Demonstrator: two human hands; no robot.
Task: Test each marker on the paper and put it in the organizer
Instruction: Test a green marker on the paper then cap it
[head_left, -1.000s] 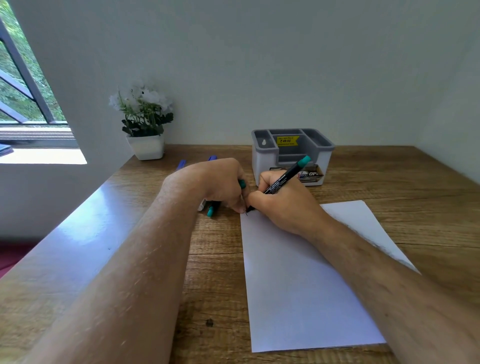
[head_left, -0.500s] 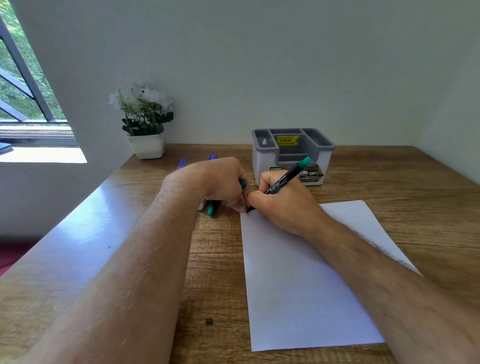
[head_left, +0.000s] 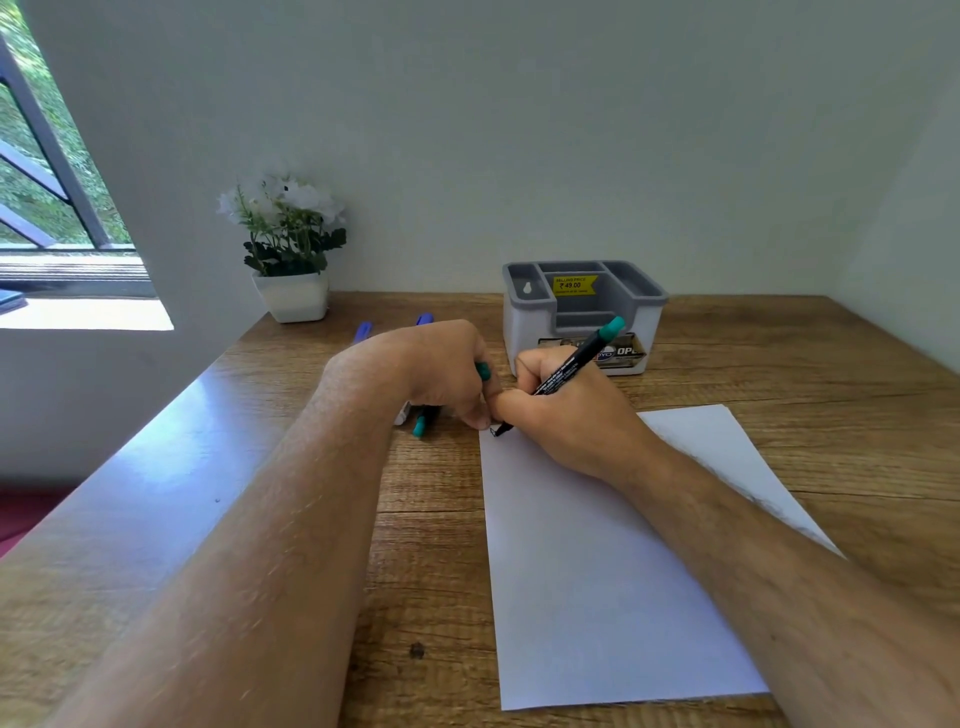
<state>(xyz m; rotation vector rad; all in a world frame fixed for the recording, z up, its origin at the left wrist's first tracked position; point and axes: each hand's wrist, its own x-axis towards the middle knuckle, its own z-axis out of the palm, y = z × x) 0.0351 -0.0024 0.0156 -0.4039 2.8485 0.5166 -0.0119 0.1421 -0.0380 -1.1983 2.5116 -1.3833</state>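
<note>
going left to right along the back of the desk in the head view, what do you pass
window → potted plant → two blue markers lying on the desk → grey organizer

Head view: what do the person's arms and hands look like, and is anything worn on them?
Both forearms are bare and hairy, with no sleeves in view. The left hand and right hand carry no gloves; no watch, bracelet or ring is visible on either.
</note>
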